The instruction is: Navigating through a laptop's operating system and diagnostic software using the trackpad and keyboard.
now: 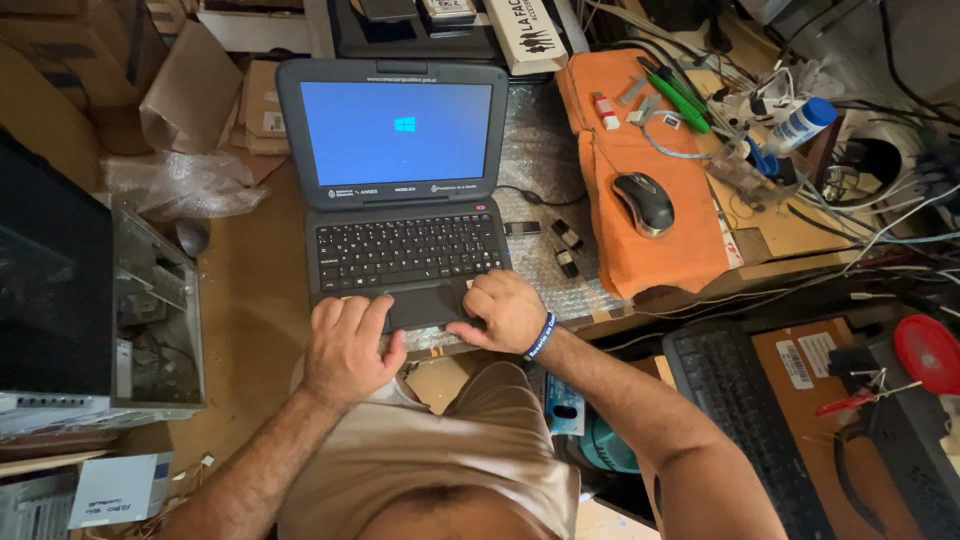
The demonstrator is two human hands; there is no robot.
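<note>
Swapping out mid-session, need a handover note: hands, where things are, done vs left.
Left hand: resting on the front left edge of the laptop, holding nothing.
Right hand: fingers curled on the palm rest by the touchpad, holding nothing.
Laptop is open on bubble wrap; screen is blue with a logo.
Mouse lies untouched on the orange cloth to the right.
Done: laptop powered on. Left: no desktop visible yet.
</note>
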